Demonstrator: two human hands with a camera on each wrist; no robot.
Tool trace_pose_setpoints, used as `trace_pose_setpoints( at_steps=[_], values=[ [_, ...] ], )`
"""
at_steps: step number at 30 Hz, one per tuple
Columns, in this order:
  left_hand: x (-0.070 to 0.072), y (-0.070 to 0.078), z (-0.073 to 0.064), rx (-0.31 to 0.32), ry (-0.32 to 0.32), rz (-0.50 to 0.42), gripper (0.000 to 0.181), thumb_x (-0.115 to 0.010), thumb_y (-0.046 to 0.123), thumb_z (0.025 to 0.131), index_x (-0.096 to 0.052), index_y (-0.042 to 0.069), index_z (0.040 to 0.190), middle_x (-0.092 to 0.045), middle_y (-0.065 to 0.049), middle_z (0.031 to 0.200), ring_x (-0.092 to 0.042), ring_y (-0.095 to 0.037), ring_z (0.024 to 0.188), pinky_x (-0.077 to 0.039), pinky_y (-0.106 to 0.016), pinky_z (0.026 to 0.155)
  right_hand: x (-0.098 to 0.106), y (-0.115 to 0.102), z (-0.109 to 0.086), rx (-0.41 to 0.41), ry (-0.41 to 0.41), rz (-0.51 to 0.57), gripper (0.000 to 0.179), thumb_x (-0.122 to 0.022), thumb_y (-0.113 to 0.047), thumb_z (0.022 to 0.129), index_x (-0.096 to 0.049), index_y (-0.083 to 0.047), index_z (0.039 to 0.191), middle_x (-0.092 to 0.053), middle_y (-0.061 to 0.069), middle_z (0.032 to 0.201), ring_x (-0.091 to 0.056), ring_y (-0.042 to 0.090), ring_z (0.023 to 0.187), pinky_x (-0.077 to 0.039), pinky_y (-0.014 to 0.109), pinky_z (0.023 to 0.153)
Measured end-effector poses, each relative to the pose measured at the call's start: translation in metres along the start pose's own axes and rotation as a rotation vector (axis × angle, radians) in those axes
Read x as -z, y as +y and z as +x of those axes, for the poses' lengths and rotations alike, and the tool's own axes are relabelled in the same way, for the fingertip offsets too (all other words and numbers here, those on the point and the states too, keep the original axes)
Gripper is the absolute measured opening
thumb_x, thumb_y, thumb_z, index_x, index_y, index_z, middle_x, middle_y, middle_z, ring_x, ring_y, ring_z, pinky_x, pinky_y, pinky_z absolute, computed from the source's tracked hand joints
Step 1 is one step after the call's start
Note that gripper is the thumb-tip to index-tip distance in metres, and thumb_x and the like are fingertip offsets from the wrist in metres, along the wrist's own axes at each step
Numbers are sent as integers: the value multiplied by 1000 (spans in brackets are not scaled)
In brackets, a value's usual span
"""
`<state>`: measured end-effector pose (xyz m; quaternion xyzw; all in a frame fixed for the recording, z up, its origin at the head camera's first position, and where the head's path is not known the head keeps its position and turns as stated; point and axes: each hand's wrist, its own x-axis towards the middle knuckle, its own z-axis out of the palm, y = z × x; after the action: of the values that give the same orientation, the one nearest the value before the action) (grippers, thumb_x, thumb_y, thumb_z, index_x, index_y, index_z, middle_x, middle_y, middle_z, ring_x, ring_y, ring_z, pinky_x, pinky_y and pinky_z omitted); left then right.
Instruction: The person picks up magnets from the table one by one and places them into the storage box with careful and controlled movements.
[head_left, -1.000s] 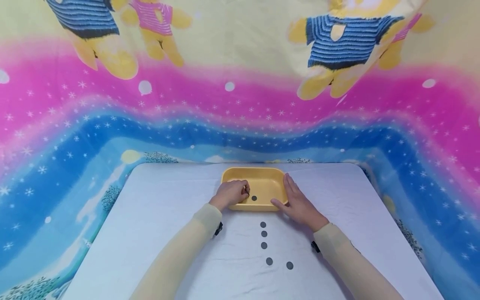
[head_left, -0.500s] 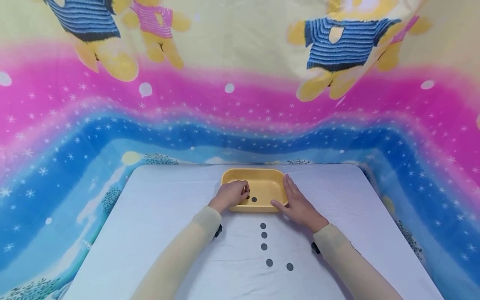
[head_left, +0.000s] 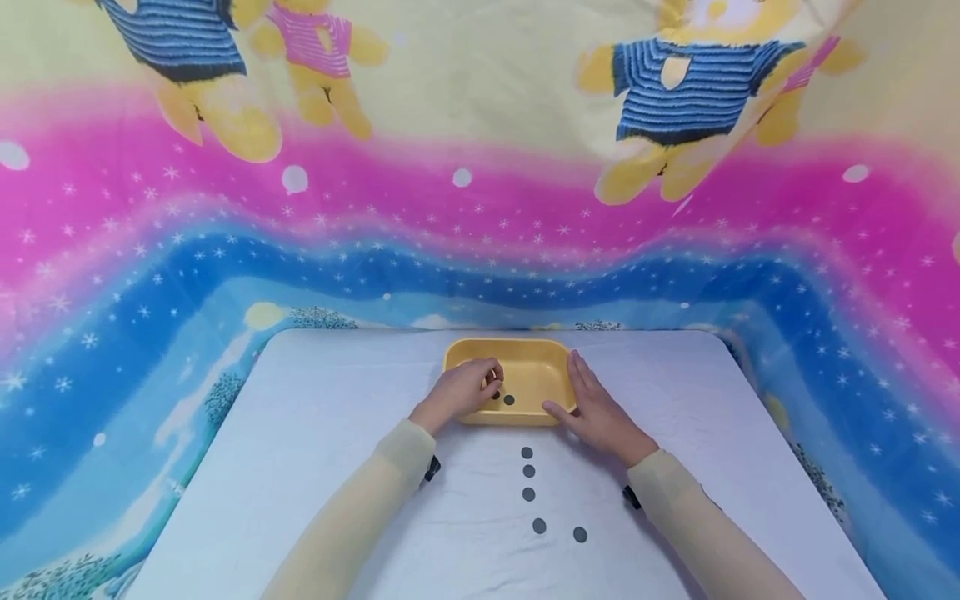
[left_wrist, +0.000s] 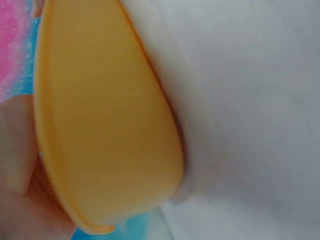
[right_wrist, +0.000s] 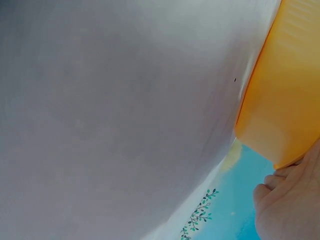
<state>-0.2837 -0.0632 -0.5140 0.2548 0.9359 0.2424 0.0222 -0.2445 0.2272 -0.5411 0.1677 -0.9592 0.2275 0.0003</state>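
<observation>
Since the earlier frame, your left hand (head_left: pixel 463 392) has eased its curved fingers up a little, and a small dark grey round disc (head_left: pixel 495 395) that was mostly hidden now shows just below your thumb, on the floor of the yellow rectangular tray with rounded corners (head_left: pixel 534 373). You have that thumb and those fingertips slightly apart, with nothing visible between them. A second dark grey round disc (head_left: pixel 509 400) lies in the tray, just beside the first. Your right hand (head_left: pixel 602 415) rests on the tray's right end, its fingers extended along the outside and its thumb spread apart from them at the near rim. The tray sits near the far edge of the counter covered in white cloth (head_left: pixel 337 383). In front of it lie five more dark grey round discs (head_left: pixel 528 494), three in a loose line and two nearer you, the last off to the right. A pink and blue printed cloth with bears (head_left: pixel 480 212) hangs behind.
</observation>
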Motion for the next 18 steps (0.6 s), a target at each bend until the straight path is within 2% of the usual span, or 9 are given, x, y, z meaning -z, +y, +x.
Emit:
trace_pose_setpoints(
  at_steps=[10, 16, 18],
  values=[
    [12, 13, -21, -41, 34, -16, 6, -68, 25, 107, -70, 20, 111, -68, 11, 95, -60, -8, 80, -53, -31, 71, -1, 1, 1, -7, -17, 8, 115, -48, -79, 100, 7, -8, 171, 5, 12, 181, -7, 39, 166, -20, 59, 131],
    [9, 20, -36, -80, 48, 7, 8, -70, 27, 106, -71, 23, 113, -69, 11, 97, -64, -9, 84, -54, -30, 73, -1, 2, 1, 9, -5, 12, 114, -50, -77, 101, 7, -7, 171, 2, 16, 180, -7, 39, 166, -21, 58, 131],
    [9, 22, -42, -105, 79, 44, 8, -71, 27, 106, -72, 22, 112, -69, 10, 99, -65, -11, 88, -55, -30, 76, -1, 2, 2, 11, -5, 15, 115, -51, -77, 101, 7, -8, 171, 2, 16, 180, -7, 39, 166, -21, 59, 131]
  ],
)
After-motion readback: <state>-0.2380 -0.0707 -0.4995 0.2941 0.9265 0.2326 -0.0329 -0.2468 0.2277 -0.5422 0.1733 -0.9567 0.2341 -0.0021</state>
